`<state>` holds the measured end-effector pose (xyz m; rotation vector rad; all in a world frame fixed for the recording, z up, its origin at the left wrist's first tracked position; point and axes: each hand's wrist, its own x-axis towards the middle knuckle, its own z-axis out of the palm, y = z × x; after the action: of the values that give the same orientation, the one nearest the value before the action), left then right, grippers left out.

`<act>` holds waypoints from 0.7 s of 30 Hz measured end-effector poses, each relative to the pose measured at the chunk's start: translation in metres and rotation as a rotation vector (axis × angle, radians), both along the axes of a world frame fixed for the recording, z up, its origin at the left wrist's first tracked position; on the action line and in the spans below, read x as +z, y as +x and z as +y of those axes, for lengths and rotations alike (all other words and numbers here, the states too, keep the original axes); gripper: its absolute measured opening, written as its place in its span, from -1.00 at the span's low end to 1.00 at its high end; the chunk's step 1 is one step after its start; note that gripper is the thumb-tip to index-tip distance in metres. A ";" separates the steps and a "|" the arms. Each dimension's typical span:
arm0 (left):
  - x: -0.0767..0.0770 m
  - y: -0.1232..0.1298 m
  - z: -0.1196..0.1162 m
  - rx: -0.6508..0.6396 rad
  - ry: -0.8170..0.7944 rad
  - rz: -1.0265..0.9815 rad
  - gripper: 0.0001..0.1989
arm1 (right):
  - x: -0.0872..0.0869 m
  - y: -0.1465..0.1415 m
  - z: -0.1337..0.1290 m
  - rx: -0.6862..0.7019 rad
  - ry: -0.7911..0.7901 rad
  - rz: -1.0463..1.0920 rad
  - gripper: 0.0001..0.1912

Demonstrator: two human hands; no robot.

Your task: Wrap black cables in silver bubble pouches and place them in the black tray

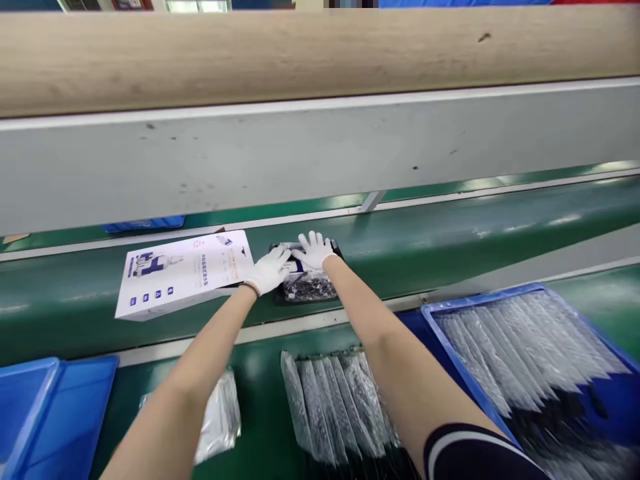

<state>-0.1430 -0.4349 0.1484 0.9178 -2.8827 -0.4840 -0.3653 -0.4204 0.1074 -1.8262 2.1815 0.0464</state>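
Note:
A black tray (281,298) lies on the green belt, with items wrapped in clear plastic (310,288) in it. My right hand (315,252), in a white glove, rests on top of the wrapped items with its fingers spread. At the tray's left side, my gloved left hand (269,271) reaches over the edge, fingers stretched out and touching the contents. Part of the tray is hidden beneath both hands. A white printed carton (185,273) with a purple product picture lies just left of my left hand.
Nearer me, several clear plastic-wrapped pieces (335,400) lie in a row, beside white packets (220,420). A blue bin (430,310) at right holds more wrapped pieces; blue bins (83,407) stand at left. A grey beam (300,157) crosses above the belt (450,233).

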 end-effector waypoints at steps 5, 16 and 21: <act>0.054 0.187 0.100 0.468 -0.080 0.468 -0.59 | 0.038 0.099 0.115 -0.080 -0.467 -0.377 -0.52; -0.010 0.326 0.289 1.273 0.374 0.144 -0.31 | 0.031 0.331 0.239 -0.255 0.146 -0.600 -0.12; 0.002 0.330 0.288 1.215 0.305 0.161 -0.38 | 0.010 0.322 0.214 -0.290 0.157 -0.740 -0.50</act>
<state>0.1875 -0.1464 0.1503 2.2106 -1.6196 -0.7529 -0.0431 -0.2069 0.1170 -1.1601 1.8024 -0.4353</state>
